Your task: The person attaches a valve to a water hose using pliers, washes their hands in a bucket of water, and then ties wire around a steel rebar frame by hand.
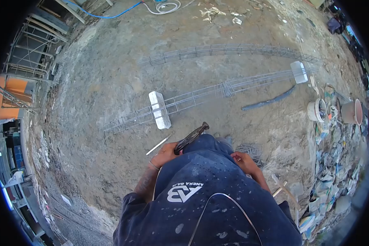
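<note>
My left hand (165, 156) is closed around the handles of dark metal pincers (191, 138), whose head points forward and away from me. My right hand (246, 163) is at my right side against the dark shirt, its fingers curled in; anything between them is hidden. Just past it, a bundle of thin grey metal pieces (251, 151) lies on the ground. Ahead is a long rebar cage (184, 102), propped on a white block (160, 110) at the left and another white block (299, 72) at the right. Several rebar ties or stirrups (224, 88) are bunched near its middle.
Behind lies a second rebar cage (217, 50). A dark pipe-like length (268, 100) and a pale stick (158, 146) are on the dirt. Buckets (315, 110) and rubble sacks (326, 188) line the right; metal scaffolding (33, 53) stands left. A blue hose (110, 16) crosses the back.
</note>
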A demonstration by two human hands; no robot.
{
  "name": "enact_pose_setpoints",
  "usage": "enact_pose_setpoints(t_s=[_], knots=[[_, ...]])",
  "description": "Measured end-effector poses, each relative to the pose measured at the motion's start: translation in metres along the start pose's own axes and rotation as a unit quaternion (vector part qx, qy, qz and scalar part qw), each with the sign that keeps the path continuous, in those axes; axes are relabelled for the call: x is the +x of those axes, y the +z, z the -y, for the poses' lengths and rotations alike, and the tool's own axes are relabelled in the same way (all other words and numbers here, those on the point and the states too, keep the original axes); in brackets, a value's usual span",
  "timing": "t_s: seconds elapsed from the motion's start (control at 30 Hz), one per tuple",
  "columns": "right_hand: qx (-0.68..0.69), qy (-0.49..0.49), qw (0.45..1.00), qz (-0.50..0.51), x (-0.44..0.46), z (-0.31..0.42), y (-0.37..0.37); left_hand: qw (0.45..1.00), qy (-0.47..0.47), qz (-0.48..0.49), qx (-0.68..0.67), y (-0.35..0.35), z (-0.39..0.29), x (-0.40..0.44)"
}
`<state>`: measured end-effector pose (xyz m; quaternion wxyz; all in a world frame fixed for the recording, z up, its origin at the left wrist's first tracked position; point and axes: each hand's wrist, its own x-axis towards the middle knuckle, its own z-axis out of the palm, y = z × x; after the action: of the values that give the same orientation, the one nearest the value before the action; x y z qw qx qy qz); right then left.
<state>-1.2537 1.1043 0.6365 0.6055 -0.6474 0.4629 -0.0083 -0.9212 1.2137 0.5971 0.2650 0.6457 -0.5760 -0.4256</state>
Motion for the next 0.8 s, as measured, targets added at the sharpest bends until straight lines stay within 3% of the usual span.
enact_pose_setpoints(t_s=[0.1,0.17,0.2,0.27,0.3,0.37,0.4,0.5,0.53,0.57,0.63,0.7,0.73,0.8], knots=[[0.062,0.041,0.997,0.036,-0.002,-0.037,0.008,0.998,-0.033,0.010,-0.059,0.012,0.007,-0.011],[-0.057,0.108,0.990,-0.075,-0.007,-0.055,0.012,0.996,-0.085,0.017,0.000,0.013,-0.004,-0.014],[-0.055,0.116,0.989,-0.072,-0.010,-0.059,0.012,0.996,-0.089,0.023,-0.003,0.020,0.003,-0.012],[-0.138,0.191,0.971,-0.043,-0.017,-0.064,0.017,0.980,-0.187,-0.012,0.059,0.033,0.021,-0.014],[-0.137,0.194,0.971,-0.033,-0.017,-0.071,0.020,0.978,-0.198,-0.009,0.058,0.035,0.018,-0.010],[-0.055,0.276,0.957,0.065,-0.022,-0.091,0.027,0.925,-0.311,-0.079,0.205,0.049,0.010,-0.002],[-0.096,0.287,0.945,0.126,-0.024,-0.097,0.028,0.923,-0.319,-0.072,0.205,0.055,0.010,-0.002],[-0.084,0.368,0.915,0.141,-0.018,-0.106,0.035,0.936,-0.337,-0.037,0.092,0.080,0.019,-0.004],[-0.094,0.414,0.892,0.153,-0.011,-0.098,0.037,0.957,-0.280,-0.045,0.064,0.097,0.031,-0.011],[-0.089,0.420,0.888,0.165,-0.006,-0.106,0.039,0.954,-0.292,-0.036,0.066,0.118,0.038,-0.025],[-0.220,0.427,0.863,0.155,0.000,-0.123,0.044,0.944,-0.299,-0.097,0.103,0.139,0.008,-0.020],[-0.245,0.332,0.909,0.063,0.005,-0.151,0.044,0.915,-0.383,-0.076,0.099,0.150,-0.014,-0.006],[-0.194,0.376,0.904,0.063,0.013,-0.163,0.041,0.886,-0.444,-0.044,0.122,0.153,-0.026,0.004],[-0.133,0.425,0.893,0.059,0.018,-0.171,0.039,0.866,-0.477,0.000,0.152,0.173,-0.012,-0.009]])
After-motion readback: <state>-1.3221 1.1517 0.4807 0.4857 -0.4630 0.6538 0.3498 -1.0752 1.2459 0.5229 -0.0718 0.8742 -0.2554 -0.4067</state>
